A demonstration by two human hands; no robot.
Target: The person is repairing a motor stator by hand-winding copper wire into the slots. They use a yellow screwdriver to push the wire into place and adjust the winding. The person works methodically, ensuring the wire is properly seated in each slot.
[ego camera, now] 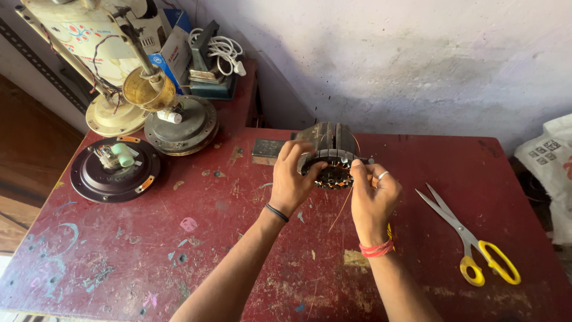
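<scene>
From the head camera, a worn red table [179,262] fills the view, and near its middle, toward the far edge, stands a dark round motor stator [330,156] with copper windings showing inside its ring. The left hand [292,179] is curled around the stator's left side, fingers gripping the rim and holding it up on edge. The right hand [372,192] is closed in a pinch at the stator's right rim, thumb and fingertips pressed on a thin copper wire [342,209] that trails down toward the near side between the 2 wrists. Well to the right lies a pair of scissors [471,238] with yellow handles, blades open a little. To the far left sit 3 round fan housings: a black one [116,170] holding a pale green part, a grey one [182,125], and a cream one [113,116]. A white coiled cable [223,50] rests at the far edge.
</scene>
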